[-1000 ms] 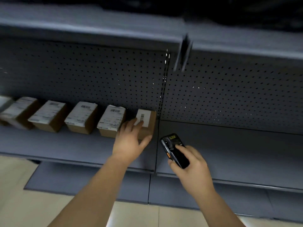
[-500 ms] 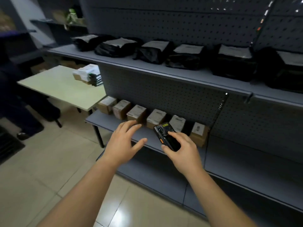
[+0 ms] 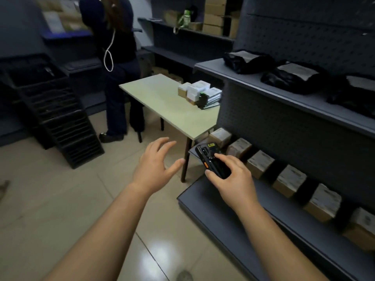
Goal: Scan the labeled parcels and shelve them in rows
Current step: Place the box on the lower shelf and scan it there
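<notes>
Parcels [image 3: 289,180] shelved, labels [image 3: 326,198] blurred; right grip [image 3: 233,179] clasps scanner [image 3: 211,161]; left grip [image 3: 154,165] released.

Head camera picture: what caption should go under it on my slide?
Right hand grips the scanner, left hand open, facing a table stacked with parcels beside shelved boxes.

Left hand [image 3: 153,167] and right hand [image 3: 233,180], both bare, on bare forearms [image 3: 113,220].
</notes>
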Demonstrator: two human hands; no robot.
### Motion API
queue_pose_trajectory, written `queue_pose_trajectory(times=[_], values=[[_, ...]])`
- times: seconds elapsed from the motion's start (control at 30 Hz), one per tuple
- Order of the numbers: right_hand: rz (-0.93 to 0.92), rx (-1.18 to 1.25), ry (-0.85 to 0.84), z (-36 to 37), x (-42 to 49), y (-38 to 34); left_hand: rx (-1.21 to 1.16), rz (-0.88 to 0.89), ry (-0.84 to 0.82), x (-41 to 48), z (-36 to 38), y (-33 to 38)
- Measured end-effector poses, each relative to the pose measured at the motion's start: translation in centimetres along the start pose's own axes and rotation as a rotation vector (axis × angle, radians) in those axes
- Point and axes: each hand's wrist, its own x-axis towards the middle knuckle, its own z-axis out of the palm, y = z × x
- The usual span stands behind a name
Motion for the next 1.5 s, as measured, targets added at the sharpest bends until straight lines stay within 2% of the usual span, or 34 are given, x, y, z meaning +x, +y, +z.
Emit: queue_pose_trajectory(times=[0.2,0.5,0.67,0.83,0.97,1.17,1.37,1.5], values=[[-0.078,0.104,-0.093,10.1,11.5,-3.6,0.074,-0.094,0.024,7.4,-2.8,-10.2],[-0.256,0.194,-0.218,23.3,28.3,-13.7,0.17,-0.259,0.184,19.1,-9.7,-24.0],[-0.247,0.179,-0.239,32.3,36.1,-15.6,0.151,-0.273,0.168,26.4,-9.8,-33.6],[-0.12,0.16,-0.112,37.6,44.5,-16.4,0.075,-0.163,0.042,37.6,-8.0,-41.5],[0.023,0.108,0.035,37.4,50.8,-15.0,0.003,-0.01,-0.07,48.0,-5.1,-43.4],[0.265,0.026,0.24,35.1,56.2,-9.4,-0.086,0.197,-0.236,59.0,4.0,-41.9],[0.368,-0.006,0.327,34.2,62.0,-3.2,-0.085,0.277,-0.37,67.7,11.5,-39.4],[0.392,-0.005,0.351,33.6,67.0,-0.5,-0.101,0.288,-0.4,73.0,15.2,-38.6]])
